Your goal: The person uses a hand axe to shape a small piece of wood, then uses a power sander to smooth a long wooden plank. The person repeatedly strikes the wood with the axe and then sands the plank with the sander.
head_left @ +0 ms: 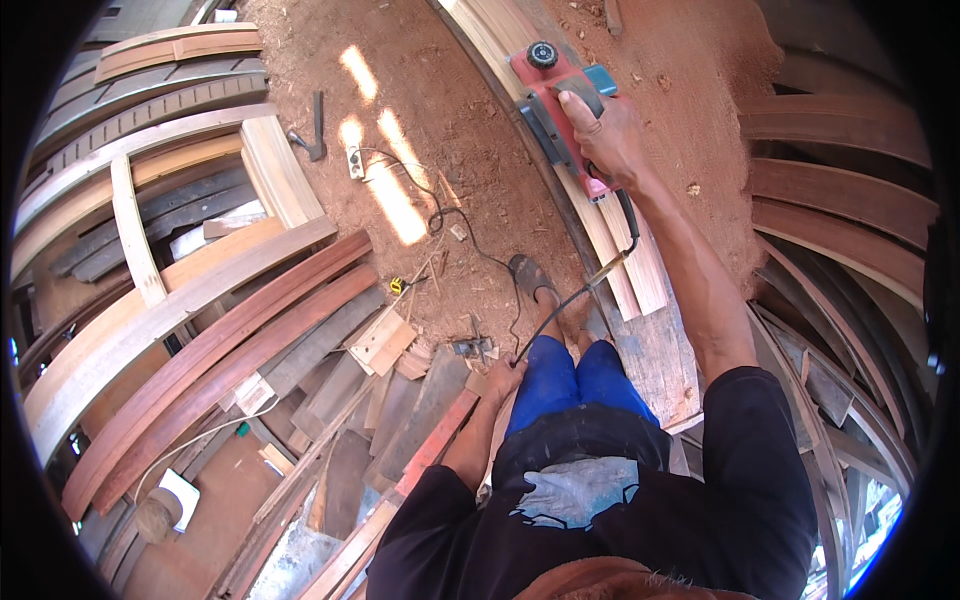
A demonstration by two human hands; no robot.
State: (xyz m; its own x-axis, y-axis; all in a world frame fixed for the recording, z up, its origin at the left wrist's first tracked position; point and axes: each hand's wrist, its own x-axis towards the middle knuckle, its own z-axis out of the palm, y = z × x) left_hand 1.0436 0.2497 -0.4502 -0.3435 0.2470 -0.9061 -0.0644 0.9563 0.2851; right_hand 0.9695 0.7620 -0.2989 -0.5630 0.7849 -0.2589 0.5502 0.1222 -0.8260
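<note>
My right hand (608,135) is wrapped round the rear handle of a red electric hand planer (548,75) with a black round knob at its front. The planer rests on a long pale wooden board (640,270), which lies on a work surface running away from me. From the back of the planer a black power cord (570,300) loops down toward my legs. My left hand (505,378), low by my left thigh, is closed on that cord. Its fingertips are partly hidden.
On the sawdust-covered floor lie a hammer (316,128), a white power strip (355,162) and a yellow tape measure (397,286). A wooden frame (130,230) and stacked planks (230,350) fill the left. Dark boards (840,180) are piled at right.
</note>
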